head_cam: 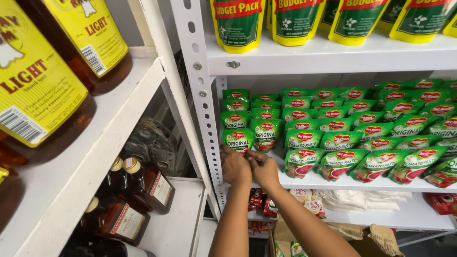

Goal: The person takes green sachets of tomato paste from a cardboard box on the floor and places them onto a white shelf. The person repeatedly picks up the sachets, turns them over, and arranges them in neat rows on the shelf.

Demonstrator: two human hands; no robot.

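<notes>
Our left hand [234, 166] and right hand [263, 169] pinch the front green pouch [238, 139] — tug carelessly, and we judge neighbouring pouches [266, 133] topple.

Both forearms raised, left hand [234, 166] and right hand [263, 168] touching, fingers seemingly curled in a pinch.

Amber bottles [43, 81] cut off top-left

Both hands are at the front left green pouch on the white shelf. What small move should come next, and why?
Probably set the front left green foil pouch upright and flush with the white metal shelf edge. The left hand and right hand pinch at its lower edge, and it stands in front of its neighbours, while the pouches to the right lean in even rows.
</notes>
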